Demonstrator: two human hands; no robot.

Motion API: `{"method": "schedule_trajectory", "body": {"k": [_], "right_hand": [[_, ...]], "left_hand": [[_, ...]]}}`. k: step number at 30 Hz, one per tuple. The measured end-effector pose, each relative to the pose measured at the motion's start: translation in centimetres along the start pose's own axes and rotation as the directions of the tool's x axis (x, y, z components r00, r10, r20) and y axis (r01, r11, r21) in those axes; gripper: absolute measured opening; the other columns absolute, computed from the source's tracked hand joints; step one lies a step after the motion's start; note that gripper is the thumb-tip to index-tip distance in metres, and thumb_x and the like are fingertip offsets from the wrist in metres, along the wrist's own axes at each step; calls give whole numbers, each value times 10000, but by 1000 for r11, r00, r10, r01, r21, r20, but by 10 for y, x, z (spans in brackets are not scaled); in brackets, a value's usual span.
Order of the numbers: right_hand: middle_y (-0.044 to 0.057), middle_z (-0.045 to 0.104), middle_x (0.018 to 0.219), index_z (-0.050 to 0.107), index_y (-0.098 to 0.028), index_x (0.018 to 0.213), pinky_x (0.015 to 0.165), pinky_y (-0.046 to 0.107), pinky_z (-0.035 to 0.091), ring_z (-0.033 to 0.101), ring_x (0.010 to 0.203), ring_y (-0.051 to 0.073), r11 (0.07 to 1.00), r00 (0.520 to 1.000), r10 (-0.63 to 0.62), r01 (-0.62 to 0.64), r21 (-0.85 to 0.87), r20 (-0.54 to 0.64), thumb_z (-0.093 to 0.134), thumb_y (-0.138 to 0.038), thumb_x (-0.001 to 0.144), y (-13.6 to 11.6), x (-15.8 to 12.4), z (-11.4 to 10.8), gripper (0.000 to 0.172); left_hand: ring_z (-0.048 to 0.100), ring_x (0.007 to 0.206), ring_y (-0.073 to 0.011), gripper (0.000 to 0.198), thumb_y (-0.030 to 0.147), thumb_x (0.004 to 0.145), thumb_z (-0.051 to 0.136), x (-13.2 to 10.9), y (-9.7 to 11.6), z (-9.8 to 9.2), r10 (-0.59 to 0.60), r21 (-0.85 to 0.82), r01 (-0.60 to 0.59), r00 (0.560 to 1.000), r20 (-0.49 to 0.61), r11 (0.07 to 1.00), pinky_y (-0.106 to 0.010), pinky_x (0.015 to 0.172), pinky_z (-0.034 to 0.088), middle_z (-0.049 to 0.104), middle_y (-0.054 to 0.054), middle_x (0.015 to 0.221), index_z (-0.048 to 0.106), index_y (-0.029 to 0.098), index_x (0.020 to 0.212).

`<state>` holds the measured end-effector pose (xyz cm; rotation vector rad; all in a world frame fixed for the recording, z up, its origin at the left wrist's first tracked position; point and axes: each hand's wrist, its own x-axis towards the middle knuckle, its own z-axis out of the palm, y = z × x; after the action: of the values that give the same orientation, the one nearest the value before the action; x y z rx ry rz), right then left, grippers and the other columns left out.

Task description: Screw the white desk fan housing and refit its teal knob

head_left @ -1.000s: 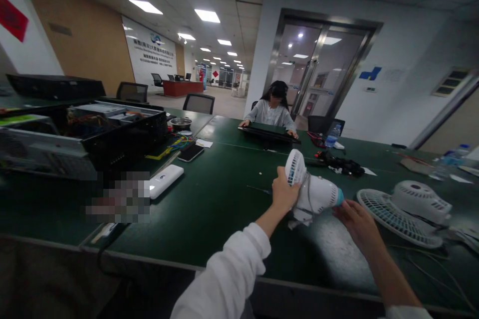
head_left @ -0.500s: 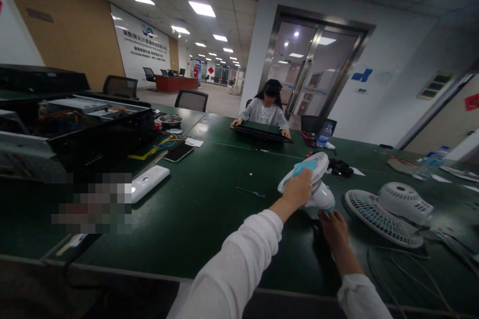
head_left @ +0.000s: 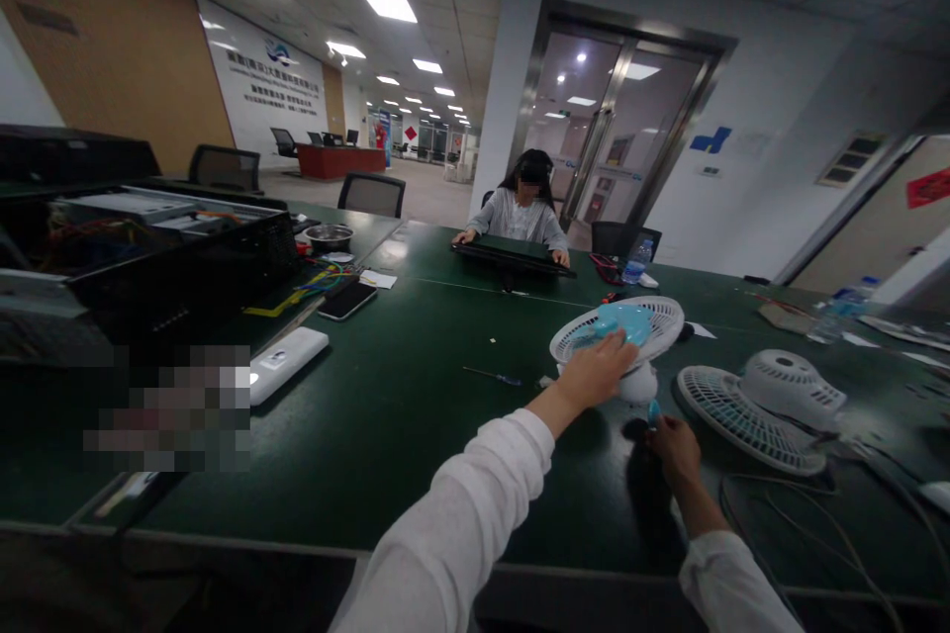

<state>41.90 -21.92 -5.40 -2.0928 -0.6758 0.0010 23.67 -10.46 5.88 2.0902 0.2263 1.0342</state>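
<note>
My left hand (head_left: 598,372) grips the rim of a small white fan (head_left: 621,334) with a light-blue hub, its grille facing up above the green table (head_left: 416,415). Below the fan, my right hand (head_left: 670,435) is closed on a small blue-tipped tool or part at the fan's underside; what it is I cannot make out. A thin screwdriver (head_left: 492,376) lies on the table to the left of the fan.
A second white fan with its grille (head_left: 749,406) lies at the right, cables trailing from it. An open computer case (head_left: 148,257), a phone (head_left: 345,300) and a white box (head_left: 286,359) are at the left. Another person (head_left: 520,213) sits across the table behind a black tray.
The fan has been turned from grille facing left to grille facing up. My right hand went from its rear end to beneath it. The view shifted slightly right.
</note>
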Motion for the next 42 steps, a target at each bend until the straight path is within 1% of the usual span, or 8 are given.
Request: {"method": "schedule_trajectory", "body": {"k": [8,17,22,27,31,34,37,42], "right_hand": [[86,608,998,595,-127,911,862,438,438,566,949,213,919,976,-211,214,-331,43,527,-263,855,2,-7,6,163],[130,637,957,556,-193,743,888,404,392,553,968,261,722,817,-519,576,-383,251,415,-286,787,-20,-17,44,174],[164,619,1088,590,-137,946,885,414,402,543,1046,279,693,830,-503,554,-461,241,366,-367,833,-29,-2,55,340],[261,600,1125,591,-29,1055,907,461,401,547,1084,324,689,889,-421,443,-573,181,321,-250,821,-18,19,43,420],[204,675,1019,659,-79,971,891,417,446,623,989,289,669,889,-384,454,-589,249,331,-164,773,-6,23,36,393],[185,690,1001,680,-102,945,868,403,472,642,959,280,666,887,-372,459,-588,272,338,-147,753,-3,23,37,394],[212,680,1020,690,-72,918,843,392,489,648,943,291,668,884,-374,467,-579,281,337,-133,736,-3,24,37,402],[174,708,939,712,-121,815,790,347,513,670,864,268,682,875,-417,479,-552,245,360,-110,704,-6,19,31,369]], "left_hand": [[636,845,-215,332,149,664,695,-34,10,-71,-350,-299,250,868,-352,921,-345,831,490,637,3,844,482,229,906],[647,603,-139,290,82,648,697,-168,0,-165,-823,-819,235,388,-415,524,-295,634,557,642,0,737,481,170,821],[630,522,-130,216,10,666,643,-219,-13,-186,-901,-855,302,243,-360,423,-258,562,545,640,-19,671,505,139,770],[658,694,-196,207,113,665,691,-227,-20,-209,-849,-713,460,291,-441,528,-331,664,551,655,-33,752,542,151,804],[477,1177,-321,384,152,531,777,-227,-9,-222,-723,-497,548,344,-599,673,-428,965,422,625,-77,1038,601,184,871],[392,1256,-297,371,239,660,692,-215,11,-215,-429,-111,544,504,-749,832,-452,1094,251,546,-92,1217,594,205,1016],[448,1217,-270,434,296,719,659,-193,27,-200,-355,-26,450,666,-657,893,-417,1077,287,546,-91,1247,556,222,1135],[361,1292,-306,722,262,591,776,-163,15,-185,-447,-90,471,733,-513,877,-438,1099,232,438,-117,1366,471,196,1242]]}}
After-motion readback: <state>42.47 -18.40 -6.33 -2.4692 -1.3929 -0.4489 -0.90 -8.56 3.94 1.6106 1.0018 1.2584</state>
